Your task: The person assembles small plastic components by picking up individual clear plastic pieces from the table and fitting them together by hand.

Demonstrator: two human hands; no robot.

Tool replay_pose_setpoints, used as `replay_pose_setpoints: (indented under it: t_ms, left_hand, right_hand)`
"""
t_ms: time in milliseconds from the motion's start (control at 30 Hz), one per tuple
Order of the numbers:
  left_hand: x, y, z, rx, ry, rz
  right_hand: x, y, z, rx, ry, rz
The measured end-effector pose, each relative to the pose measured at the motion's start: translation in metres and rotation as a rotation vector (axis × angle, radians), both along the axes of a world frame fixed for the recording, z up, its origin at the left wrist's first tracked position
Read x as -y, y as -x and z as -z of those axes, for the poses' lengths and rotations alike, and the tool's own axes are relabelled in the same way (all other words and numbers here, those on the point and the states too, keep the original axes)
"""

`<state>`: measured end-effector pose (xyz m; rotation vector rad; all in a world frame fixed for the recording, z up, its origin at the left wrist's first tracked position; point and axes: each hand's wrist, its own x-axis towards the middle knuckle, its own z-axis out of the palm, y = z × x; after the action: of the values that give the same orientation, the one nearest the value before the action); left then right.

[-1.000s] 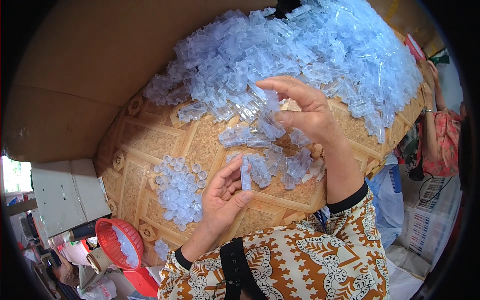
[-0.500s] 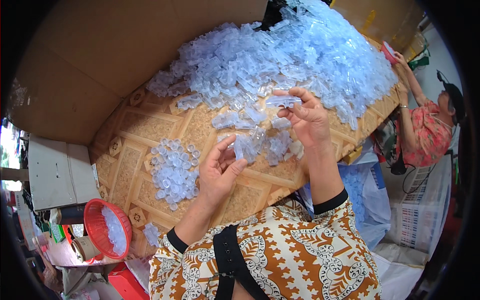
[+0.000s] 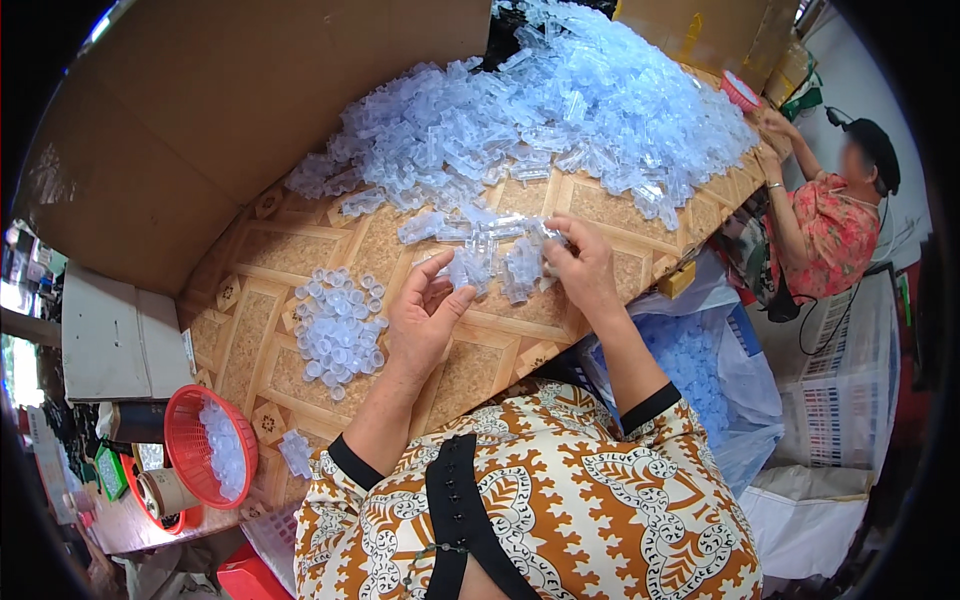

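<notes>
My left hand (image 3: 422, 318) rests over the table with thumb and fingers apart, holding nothing that I can see. Just beyond its fingertips lie loose clear plastic pieces (image 3: 470, 268), flat and elongated. My right hand (image 3: 583, 262) is at the right side of this small group, its thumb and forefinger drawn together at a clear plastic piece (image 3: 548, 234); the thumb tip is blurred. More clear pieces (image 3: 522, 272) lie between the hands. Left of my left hand sits a cluster of small round translucent caps (image 3: 340, 330).
A large heap of clear plastic pieces (image 3: 560, 110) covers the table's far side, against cardboard (image 3: 300, 90). A red basket (image 3: 180, 450) of translucent parts stands at left. At right are a bag-lined bin (image 3: 690, 350) of pieces and a seated co-worker (image 3: 835, 225) by a red bowl (image 3: 740, 90).
My right hand has come down from holding up a clear piece to the loose pieces on the table. My left hand stays nearly in place. The view has shifted slightly.
</notes>
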<state>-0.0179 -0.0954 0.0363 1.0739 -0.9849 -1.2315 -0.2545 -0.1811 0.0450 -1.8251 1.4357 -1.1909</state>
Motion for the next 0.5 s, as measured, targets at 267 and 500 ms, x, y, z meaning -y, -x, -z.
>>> replay_pose_setpoints:
  t_ms: [267, 500]
  left_hand:
    - [-0.001, 0.003, -0.003, 0.029, 0.021, 0.014]
    - [-0.003, 0.0, -0.007, 0.117, -0.033, 0.005]
  right_hand:
    - [0.092, -0.019, -0.012, -0.561, -0.009, 0.267]
    - [0.104, -0.066, -0.02, -0.969, -0.199, 0.359]
